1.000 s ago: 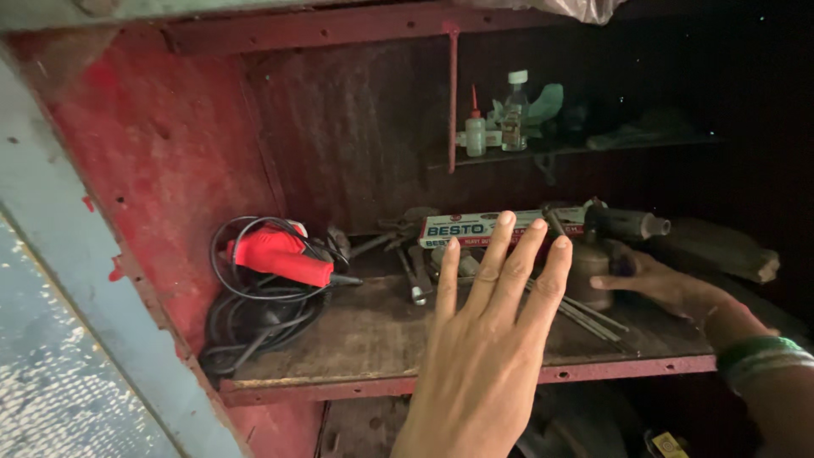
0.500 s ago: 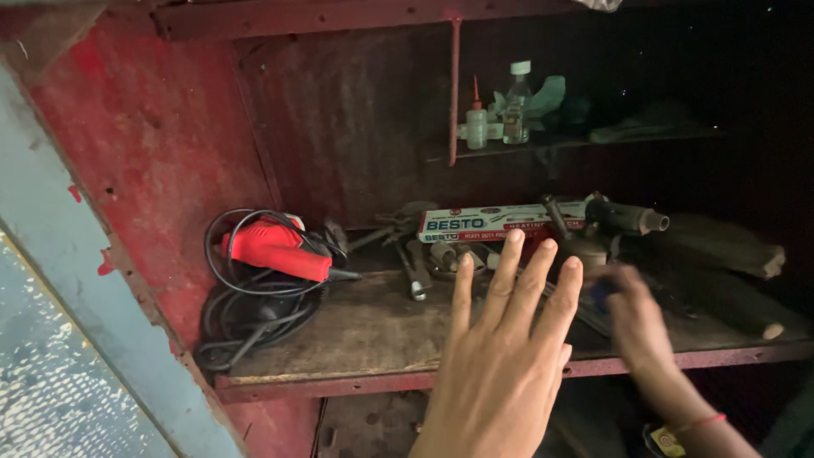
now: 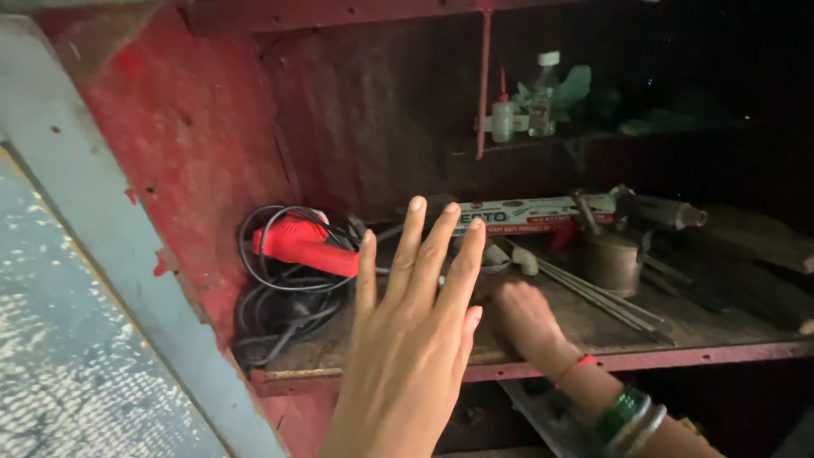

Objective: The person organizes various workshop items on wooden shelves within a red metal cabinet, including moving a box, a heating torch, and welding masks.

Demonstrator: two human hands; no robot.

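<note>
Two hands | left hand [image 3: 407, 339] splayed | right hand [image 3: 521, 318] on worn wooden shelf [image 3: 593, 326]

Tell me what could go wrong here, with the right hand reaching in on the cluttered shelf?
1. The right hand rests among loose metal tools behind the raised left hand, which partly blocks the view; a sharp end might nick a finger.
2. The thin rods lie loose beside the right hand; a sweep could push them off the shelf edge.
3. The black cord coiled by the red tool could snag and drag it forward.
</note>
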